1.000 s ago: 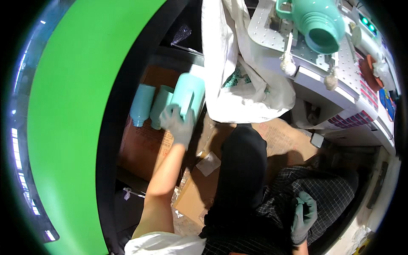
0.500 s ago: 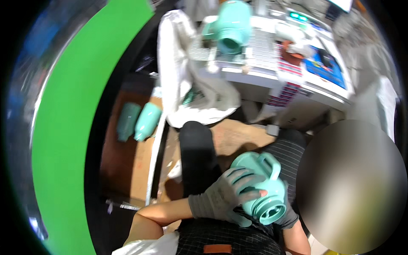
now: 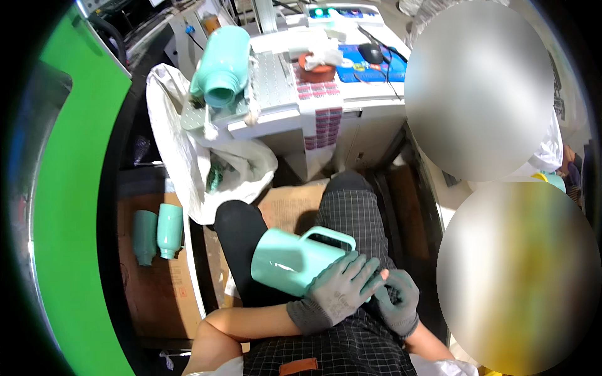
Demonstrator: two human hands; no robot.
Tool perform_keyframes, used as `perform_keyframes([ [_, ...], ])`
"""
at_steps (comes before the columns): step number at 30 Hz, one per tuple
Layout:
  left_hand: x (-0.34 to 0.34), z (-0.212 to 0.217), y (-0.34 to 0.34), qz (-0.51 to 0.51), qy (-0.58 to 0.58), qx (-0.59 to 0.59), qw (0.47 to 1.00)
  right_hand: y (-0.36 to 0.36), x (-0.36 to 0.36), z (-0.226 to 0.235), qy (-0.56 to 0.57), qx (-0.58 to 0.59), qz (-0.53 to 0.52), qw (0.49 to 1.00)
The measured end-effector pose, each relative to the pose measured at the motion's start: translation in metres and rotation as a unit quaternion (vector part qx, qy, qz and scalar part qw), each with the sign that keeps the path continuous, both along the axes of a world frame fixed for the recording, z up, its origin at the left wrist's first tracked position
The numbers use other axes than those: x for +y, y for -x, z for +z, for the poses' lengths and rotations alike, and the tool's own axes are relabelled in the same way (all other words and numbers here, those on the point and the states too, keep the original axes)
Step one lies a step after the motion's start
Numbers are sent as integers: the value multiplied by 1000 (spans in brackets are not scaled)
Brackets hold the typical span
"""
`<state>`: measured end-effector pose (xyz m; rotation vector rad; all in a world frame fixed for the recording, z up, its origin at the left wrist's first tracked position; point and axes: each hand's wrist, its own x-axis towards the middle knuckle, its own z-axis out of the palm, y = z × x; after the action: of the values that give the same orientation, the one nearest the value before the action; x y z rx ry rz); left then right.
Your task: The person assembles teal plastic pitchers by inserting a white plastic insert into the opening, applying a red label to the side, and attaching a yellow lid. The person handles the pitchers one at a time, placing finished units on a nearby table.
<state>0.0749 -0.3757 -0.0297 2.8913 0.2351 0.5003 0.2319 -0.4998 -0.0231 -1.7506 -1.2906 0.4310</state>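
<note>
I count two bottles [image 3: 170, 230] near the cardboard's [image 3: 163, 282] far edge, a third bottle [image 3: 227, 56] at the worktop's [image 3: 351, 91] left edge. One glossy, handled mint jug [image 3: 282, 260] crosses my lap [image 3: 350, 216], left hand [image 3: 338, 293] wrapped over it, right hand [image 3: 401, 302] half-curled, grip unclear.

small print on left glove [image 3: 337, 289], cardboard [image 3: 164, 291] and label strip [image 3: 323, 128], seemingly illegible
</note>
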Motion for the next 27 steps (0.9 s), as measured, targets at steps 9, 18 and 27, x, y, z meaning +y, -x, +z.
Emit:
perform_keyframes([
  [9,34,46,-8,19,70,49,996,-11,4,-17,-70,146,26,986],
  [18,33,45,-8,-12,108,132,985,-25,29,20,72,-91,268,956],
  [27,42,18,-28,-94,241,211,943,-27,32,1,199,-139,269,932],
])
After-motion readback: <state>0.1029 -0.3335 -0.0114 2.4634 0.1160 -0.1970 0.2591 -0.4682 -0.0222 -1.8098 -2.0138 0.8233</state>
